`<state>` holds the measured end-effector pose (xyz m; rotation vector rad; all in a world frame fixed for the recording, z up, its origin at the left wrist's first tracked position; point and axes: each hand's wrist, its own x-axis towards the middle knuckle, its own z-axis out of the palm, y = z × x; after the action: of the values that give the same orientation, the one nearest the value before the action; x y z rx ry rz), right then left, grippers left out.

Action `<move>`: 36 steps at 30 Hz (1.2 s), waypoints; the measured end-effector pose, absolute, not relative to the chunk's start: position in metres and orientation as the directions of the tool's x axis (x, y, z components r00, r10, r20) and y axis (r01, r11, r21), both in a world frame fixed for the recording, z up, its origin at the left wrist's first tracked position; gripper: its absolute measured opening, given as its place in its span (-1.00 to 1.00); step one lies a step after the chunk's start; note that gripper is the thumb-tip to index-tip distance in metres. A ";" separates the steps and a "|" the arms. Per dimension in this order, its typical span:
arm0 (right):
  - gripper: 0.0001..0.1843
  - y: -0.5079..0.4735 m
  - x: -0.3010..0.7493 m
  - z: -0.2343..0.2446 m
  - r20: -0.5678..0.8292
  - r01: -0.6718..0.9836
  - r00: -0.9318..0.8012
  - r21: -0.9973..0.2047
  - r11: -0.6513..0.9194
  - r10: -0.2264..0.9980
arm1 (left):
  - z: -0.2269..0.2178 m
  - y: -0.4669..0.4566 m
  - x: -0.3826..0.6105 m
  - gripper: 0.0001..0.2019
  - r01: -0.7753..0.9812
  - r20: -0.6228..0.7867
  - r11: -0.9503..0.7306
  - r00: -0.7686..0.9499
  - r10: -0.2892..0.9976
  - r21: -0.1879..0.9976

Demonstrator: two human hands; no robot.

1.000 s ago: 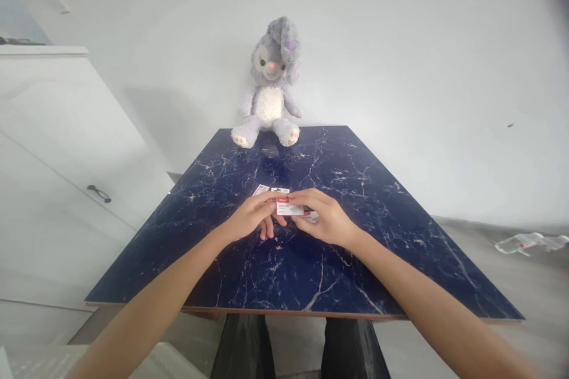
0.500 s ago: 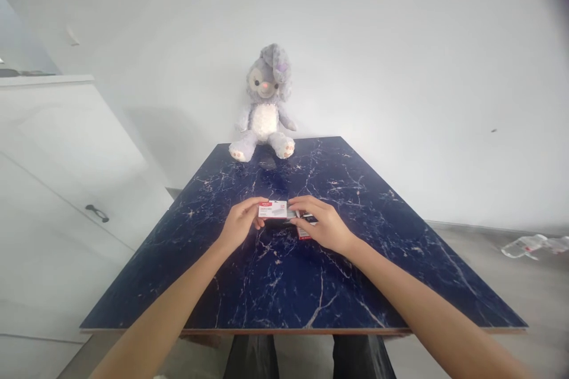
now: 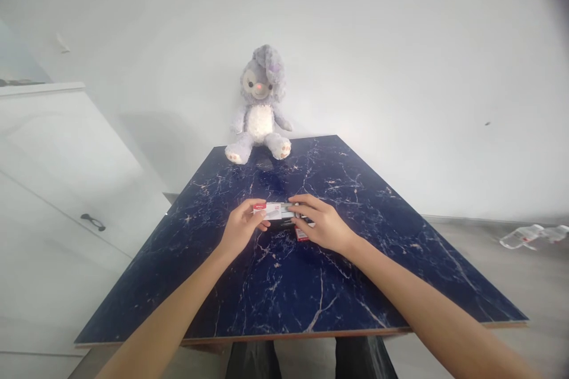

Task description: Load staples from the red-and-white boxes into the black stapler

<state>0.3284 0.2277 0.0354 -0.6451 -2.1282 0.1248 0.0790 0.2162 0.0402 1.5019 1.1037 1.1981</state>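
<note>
My left hand (image 3: 242, 226) pinches the left end of a small red-and-white staple box (image 3: 272, 213), thumb across its front. A grey strip, seemingly staples, is printed on that face. At the box's right end, my right hand (image 3: 320, 222) has its fingers closed on a pale grey piece (image 3: 288, 213) that looks like a staple strip; whether it is inside the box's end or just against it cannot be made out. Just below the box lies a dark object (image 3: 281, 224), mostly hidden. Under my right fingers shows a second red-and-white box (image 3: 301, 233), partly covered.
A grey plush toy (image 3: 259, 112) sits at the far edge of the dark blue marbled table (image 3: 284, 290), against the wall. On the left stands a white cabinet (image 3: 53, 189) with a dark handle. Clear plastic bottles (image 3: 527, 235) lie on the floor at right.
My left thumb has come over the front of the staple box. The box has shifted slightly left and down, and more of the grey piece shows at its right end.
</note>
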 end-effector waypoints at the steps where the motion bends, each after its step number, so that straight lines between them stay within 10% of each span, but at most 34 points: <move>1: -0.70 0.227 0.329 0.037 0.725 0.405 -0.482 -0.314 0.859 0.493 | 0.041 0.216 0.078 -0.61 0.114 0.196 -0.209 0.121 0.973 0.971; 24: -0.86 0.224 0.323 0.038 0.655 0.569 -0.495 -0.252 0.783 0.570 | 0.038 0.215 0.079 -0.67 0.098 0.195 -0.215 0.183 0.964 0.972; 36: -0.88 0.229 0.332 0.045 0.415 0.179 -0.064 -0.890 0.419 0.908 | 0.038 0.219 0.077 -0.60 -0.025 0.061 -0.060 0.032 0.998 0.998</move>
<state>0.3320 0.2294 0.0449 -0.9990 -1.5372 0.8015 0.0768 0.2194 0.0382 1.2512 1.1385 1.2406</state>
